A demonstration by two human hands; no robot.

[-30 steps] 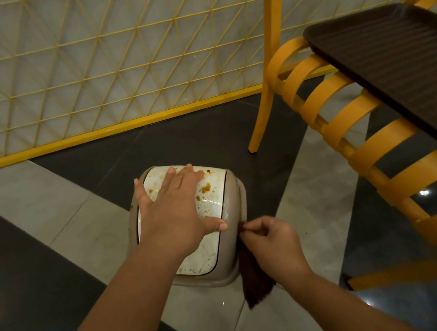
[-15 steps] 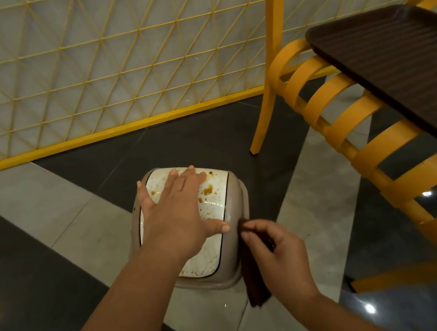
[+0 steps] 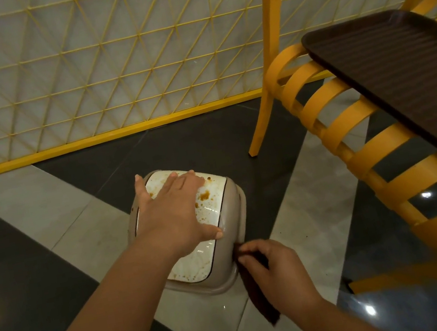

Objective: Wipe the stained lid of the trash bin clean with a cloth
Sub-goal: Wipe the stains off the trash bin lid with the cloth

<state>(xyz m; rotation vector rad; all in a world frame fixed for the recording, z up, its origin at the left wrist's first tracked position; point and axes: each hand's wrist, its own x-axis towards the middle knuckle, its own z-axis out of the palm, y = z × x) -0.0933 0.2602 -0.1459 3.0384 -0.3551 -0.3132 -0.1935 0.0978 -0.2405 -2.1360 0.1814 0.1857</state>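
Creeping up from the lower right of the frame, the right hand [image 3: 279, 266] has brought the cloth [image 3: 257, 293] from beside the trash bin [image 3: 233, 220] to its right edge over the last second; the fingers now pinch the cloth's top corner just against the beige rim, where a second ago they held it a little lower and clear of the bin. Most of the dark cloth hangs down below the hand, toward the floor [image 3: 47, 222]. The left hand [image 3: 174, 211] has barely shifted: it lies flat on the lid [image 3: 212, 204] with fingers straight and spread, pressing down rather than grasping, and reads as steadying the bin, which sits on the floor at centre frame.

Brown stains show on the white lid at its upper right, just beyond the left fingertips, with fainter specks near the lower edge; none looks wiped. Whether the cloth already touches the rim or only overlaps it in the view is hard to tell. So the wiping proper seems not yet begun, and the left hand covers much of the surface to be cleaned. A yellow chair [image 3: 348, 120] with a dark tray [image 3: 397, 63] on it stands at the right.
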